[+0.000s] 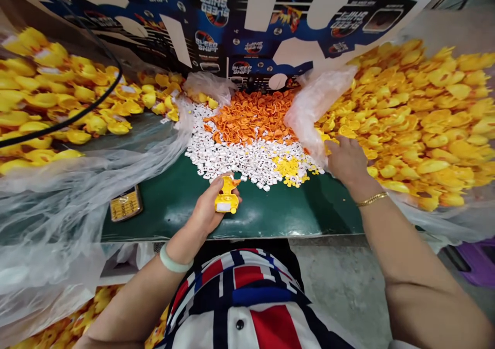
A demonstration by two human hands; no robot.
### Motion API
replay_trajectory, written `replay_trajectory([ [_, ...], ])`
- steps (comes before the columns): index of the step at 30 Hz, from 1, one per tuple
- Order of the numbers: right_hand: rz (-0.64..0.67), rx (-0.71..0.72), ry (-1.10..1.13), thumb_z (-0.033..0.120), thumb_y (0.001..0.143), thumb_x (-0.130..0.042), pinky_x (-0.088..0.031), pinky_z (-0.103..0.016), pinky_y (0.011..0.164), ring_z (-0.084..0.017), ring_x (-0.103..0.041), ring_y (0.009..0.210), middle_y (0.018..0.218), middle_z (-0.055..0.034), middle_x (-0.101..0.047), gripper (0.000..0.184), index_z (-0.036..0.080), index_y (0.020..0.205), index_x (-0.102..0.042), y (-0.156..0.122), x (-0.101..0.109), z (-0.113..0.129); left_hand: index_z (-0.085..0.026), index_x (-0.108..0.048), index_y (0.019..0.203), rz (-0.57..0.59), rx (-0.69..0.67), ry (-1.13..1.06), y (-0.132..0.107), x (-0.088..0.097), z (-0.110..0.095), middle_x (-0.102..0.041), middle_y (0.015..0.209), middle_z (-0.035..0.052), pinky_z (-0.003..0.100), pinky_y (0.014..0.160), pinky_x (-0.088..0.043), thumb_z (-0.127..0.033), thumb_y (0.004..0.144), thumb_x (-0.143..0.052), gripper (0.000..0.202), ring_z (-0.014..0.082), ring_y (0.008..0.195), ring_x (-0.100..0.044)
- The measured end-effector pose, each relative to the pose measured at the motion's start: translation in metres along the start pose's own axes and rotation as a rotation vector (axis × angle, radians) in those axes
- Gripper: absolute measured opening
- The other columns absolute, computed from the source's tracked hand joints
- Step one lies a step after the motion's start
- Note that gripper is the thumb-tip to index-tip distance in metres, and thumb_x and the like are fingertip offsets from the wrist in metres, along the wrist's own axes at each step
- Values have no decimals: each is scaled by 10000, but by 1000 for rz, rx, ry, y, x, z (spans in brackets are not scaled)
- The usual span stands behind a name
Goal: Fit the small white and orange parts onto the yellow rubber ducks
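Note:
My left hand is closed around a yellow plastic duck shell, its hollow inside facing up. An orange beak sticks out on its right side, and a white patch shows in its lower part. Over at the right, my right hand reaches to the near edge of a heap of yellow plastic shells. Its fingers are bent down at the pieces, and their tips are partly hidden, so what they grip cannot be made out. Between the hands lie small white pieces with dark dots, orange beak parts and small yellow pieces.
More yellow shells are heaped at the left, with a black cable crossing before them. Clear plastic sheeting drapes the green table. A small yellow-faced box lies near its front edge. Printed cardboard stands behind.

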State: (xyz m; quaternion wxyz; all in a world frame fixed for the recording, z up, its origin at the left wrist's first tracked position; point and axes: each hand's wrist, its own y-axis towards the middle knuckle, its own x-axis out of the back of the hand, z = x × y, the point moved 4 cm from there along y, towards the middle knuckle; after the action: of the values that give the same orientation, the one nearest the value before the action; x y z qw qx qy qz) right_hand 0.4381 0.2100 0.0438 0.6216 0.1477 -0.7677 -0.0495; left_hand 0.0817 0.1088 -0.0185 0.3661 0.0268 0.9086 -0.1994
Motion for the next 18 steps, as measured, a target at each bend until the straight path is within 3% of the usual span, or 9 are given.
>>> replay_trajectory([
  [3, 105, 33, -37, 144, 909, -471, -416, -442, 879, -343, -539, 1111, 1278, -240, -572, 373, 86, 1253, -603, 12, -19, -18, -163, -587, 1165, 13, -8, 36, 0, 1, 2, -665, 761, 63, 290, 566, -532, -405, 828, -667, 422, 201, 641, -661],
  [5, 119, -8, -3, 170, 928, -463, -411, -407, 837, -317, -575, 1055, 1180, -227, -622, 345, 77, 1228, -606, 11, -20, -20, -167, -587, 1165, 16, -13, 29, -1, 3, 2, -666, 765, 63, 292, 570, -531, -407, 833, -662, 416, 203, 647, -663],
  [8, -13, -177, 99, 317, 958, -498, -408, -403, 820, -325, -579, 1098, 1189, -283, -615, 439, 34, 1289, -557, -1, -1, -23, -179, -580, 1153, 1, -39, -13, -2, 5, 0, -665, 785, 58, 293, 579, -529, -411, 841, -656, 396, 193, 650, -656],
  [11, -197, -442, 463, 434, 904, -593, -447, -402, 779, -296, -629, 1013, 1128, -273, -653, 513, 64, 1259, -571, -30, 23, -13, -181, -583, 1128, -32, -63, -68, -2, 4, -2, -661, 814, 53, 287, 593, -530, -413, 837, -662, 380, 177, 665, -647],
  [12, -163, -461, 673, 433, 893, -603, -473, -384, 734, -265, -656, 915, 1053, -224, -685, 438, 102, 1180, -610, -42, 25, 0, -179, -586, 1121, -43, -70, -84, -2, 3, -3, -661, 823, 53, 284, 598, -531, -409, 835, -664, 375, 172, 671, -645],
  [13, -49, -424, 931, 438, 895, -592, -499, -362, 684, -236, -672, 833, 1011, -177, -703, 387, 139, 1139, -620, -53, 24, 21, -176, -589, 1115, -51, -79, -98, -2, 2, -4, -662, 834, 54, 282, 602, -532, -403, 834, -666, 369, 168, 676, -644],
  [15, 200, -281, 1419, 441, 890, -600, -551, -343, 633, -209, -694, 780, 1041, -104, -718, 447, 228, 1276, -530, -76, 21, 75, -170, -592, 1109, -73, -98, -121, -1, 1, -6, -670, 860, 59, 283, 616, -538, -391, 838, -661, 356, 163, 688, -645],
  [16, 338, -201, 1581, 433, 892, -609, -567, -339, 624, -206, -703, 792, 1055, -90, -721, 472, 254, 1314, -497, -88, 20, 103, -167, -593, 1106, -84, -102, -128, -1, 1, -7, -673, 862, 60, 286, 623, -542, -389, 843, -656, 349, 163, 690, -647],
  [18, 481, -144, 1766, 423, 888, -631, -577, -311, 578, -202, -708, 810, 1065, -92, -716, 454, 253, 1288, -500, -107, 18, 150, -161, -596, 1094, -116, -107, -137, -2, 2, -8, -676, 844, 59, 290, 630, -547, -393, 857, -641, 334, 165, 687, -654],
])
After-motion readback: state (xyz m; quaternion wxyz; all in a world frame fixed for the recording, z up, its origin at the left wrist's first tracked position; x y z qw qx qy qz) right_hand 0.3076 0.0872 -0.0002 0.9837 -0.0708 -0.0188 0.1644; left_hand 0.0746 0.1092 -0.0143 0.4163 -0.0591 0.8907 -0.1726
